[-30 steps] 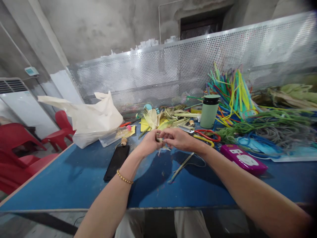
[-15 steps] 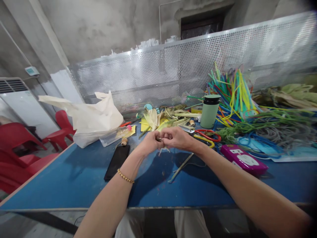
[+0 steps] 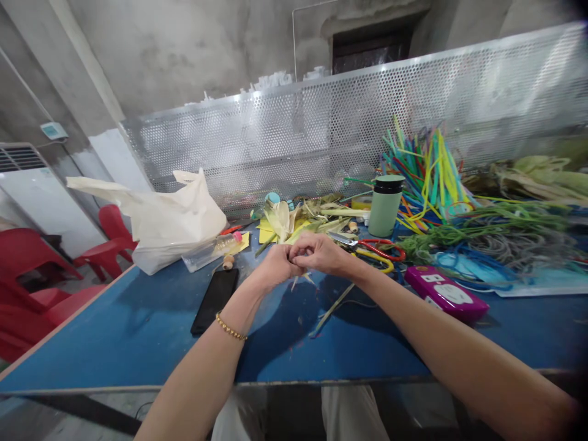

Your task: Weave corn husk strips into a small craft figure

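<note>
My left hand (image 3: 277, 266) and my right hand (image 3: 320, 254) meet above the blue table, fingers closed together. Thin pale ends of what looks like a corn husk strip (image 3: 307, 278) poke out below the fingers; most of it is hidden inside the grip. Just beyond the hands lies a heap of pale corn husks (image 3: 282, 220) on yellow paper. Scissors with red handles (image 3: 379, 250) rest right of my right hand, beside a yellow handle loop (image 3: 379, 262). A narrow dry strip (image 3: 333, 311) lies on the tabletop nearer to me.
Left are a black phone (image 3: 215, 301), a small wooden piece (image 3: 228, 262) and a white plastic bag (image 3: 177, 211). A green tumbler (image 3: 386, 207), a purple box (image 3: 445, 293), colourful pipe cleaners (image 3: 429, 174) and tangled cords (image 3: 519, 242) crowd the right. A perforated metal screen (image 3: 275, 135) stands behind.
Both hands stay together in nearly the same place. The right fingers have shifted slightly over the left ones, and the pale ends below have turned a little. The view has moved slightly.
</note>
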{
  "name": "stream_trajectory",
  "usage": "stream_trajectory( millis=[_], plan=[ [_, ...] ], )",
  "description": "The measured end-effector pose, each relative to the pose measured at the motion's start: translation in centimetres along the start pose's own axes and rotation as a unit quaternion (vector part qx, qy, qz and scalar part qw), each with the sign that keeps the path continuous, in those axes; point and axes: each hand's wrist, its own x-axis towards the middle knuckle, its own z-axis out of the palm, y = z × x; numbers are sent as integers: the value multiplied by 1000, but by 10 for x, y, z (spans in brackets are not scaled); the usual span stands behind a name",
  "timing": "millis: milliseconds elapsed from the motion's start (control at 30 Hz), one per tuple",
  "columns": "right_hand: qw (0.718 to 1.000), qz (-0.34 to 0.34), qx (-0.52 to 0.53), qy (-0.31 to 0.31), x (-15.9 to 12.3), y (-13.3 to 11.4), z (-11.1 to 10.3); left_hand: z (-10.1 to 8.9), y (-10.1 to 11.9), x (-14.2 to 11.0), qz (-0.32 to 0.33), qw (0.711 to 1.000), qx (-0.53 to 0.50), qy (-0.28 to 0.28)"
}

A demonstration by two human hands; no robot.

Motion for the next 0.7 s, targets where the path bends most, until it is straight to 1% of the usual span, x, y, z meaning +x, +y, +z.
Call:
stream_trajectory(
  millis=[100, 233, 300, 367, 433, 533, 600, 700],
  plan=[
    [1000, -7, 17, -6, 1, -3, 2, 2, 1, -1, -3, 1000, -1, -5],
    [997, -6, 72, 38, 2, -8, 3, 4, 1, -1, -12, 1000, -9, -3],
    [993, 0, 106, 47, 2, -9, 3, 3, 1, -1, -13, 1000, -18, -9],
    [989, 29, 142, 34, 2, -9, 2, 3, 0, -1, -9, 999, -29, -18],
    [980, 79, 180, 29, 2, -9, 1, 2, -1, -1, -7, 999, -41, -24],
    [960, 141, 235, 54, -1, -10, 3, 1, -1, -2, -12, 998, -51, -17],
    [949, 160, 261, 70, -2, -11, 6, 1, -1, -2, -19, 998, -53, -10],
    [949, 172, 257, 69, -1, -12, 8, 2, 0, -1, -25, 996, -80, -8]
  ],
)
